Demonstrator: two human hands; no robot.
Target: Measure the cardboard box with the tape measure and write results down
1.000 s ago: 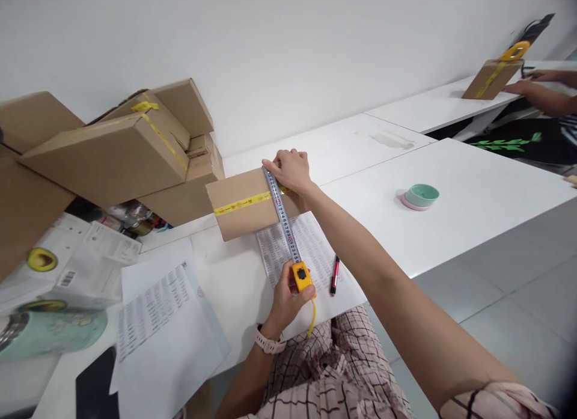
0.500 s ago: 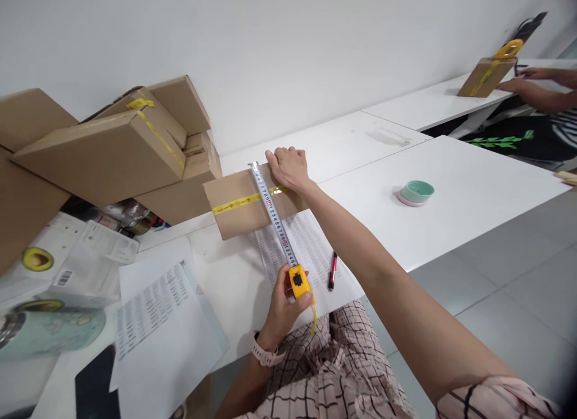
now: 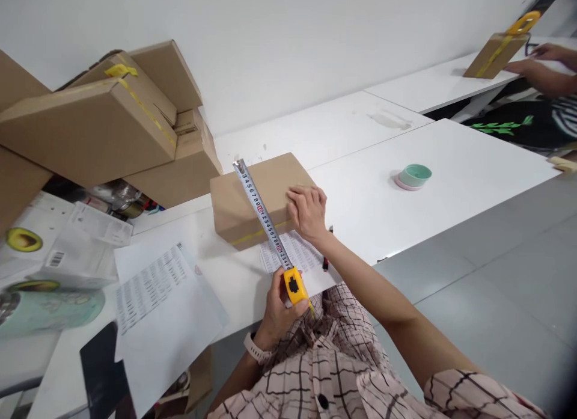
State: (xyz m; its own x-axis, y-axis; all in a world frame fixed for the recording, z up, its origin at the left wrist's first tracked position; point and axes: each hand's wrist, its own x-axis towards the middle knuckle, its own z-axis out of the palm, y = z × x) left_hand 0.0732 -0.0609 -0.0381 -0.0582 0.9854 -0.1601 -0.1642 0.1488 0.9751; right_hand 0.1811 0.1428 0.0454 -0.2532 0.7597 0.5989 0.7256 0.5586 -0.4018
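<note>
In the head view, my left hand [image 3: 278,308] is wrapped round the yellow case of a tape measure [image 3: 295,285]. Its silver blade is pulled out and slants up and away across a cardboard box [image 3: 279,177], the tip reaching past the box's far left edge. My right hand [image 3: 310,210] grips the box at its right end, fingers curled over the edge. The box lies on the white table with a yellow tape strip along its near side. Under it and my right wrist are a printed sheet [image 3: 311,256] and a red-and-black pen [image 3: 326,263], partly covered.
Cardboard boxes [image 3: 148,130] are piled at the left. Nearer lie printed papers [image 3: 166,311], a mint-green bottle [image 3: 58,311] and an avocado-printed pack [image 3: 63,238]. A green bowl [image 3: 415,175] stands on the right. Another person's hands [image 3: 525,64] are beside a box [image 3: 491,57] farther off.
The box has turned, so its plain face is up and the taped face points towards me. My right hand moved from its far edge to its right end. The tape measure remains held out.
</note>
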